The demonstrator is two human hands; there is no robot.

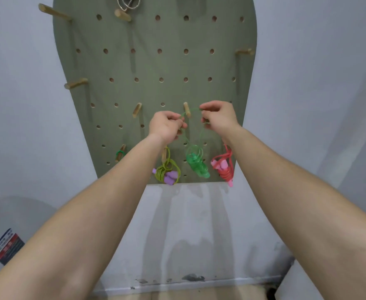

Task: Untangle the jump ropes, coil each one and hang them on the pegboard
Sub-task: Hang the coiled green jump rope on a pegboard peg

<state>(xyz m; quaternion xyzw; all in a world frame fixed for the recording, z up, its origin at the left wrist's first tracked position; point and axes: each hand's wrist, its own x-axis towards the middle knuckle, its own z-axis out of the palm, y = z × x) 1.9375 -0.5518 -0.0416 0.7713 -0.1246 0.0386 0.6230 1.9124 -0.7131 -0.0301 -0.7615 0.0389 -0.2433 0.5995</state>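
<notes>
Pinching the top loop of the green jump rope (196, 162) from either side, the left hand (166, 126) and right hand (220, 118) flank the wooden peg (187, 111) jutting from the pegboard (156, 66), loop draped over it, coil hanging straight below.

I can't read any text from here. The only print I see is on a box (7, 246) at the lower left of the frame, too blurred to make out.

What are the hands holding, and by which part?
The left hand and right hand pinch the green jump rope by its top loop, either side of the peg.
</notes>
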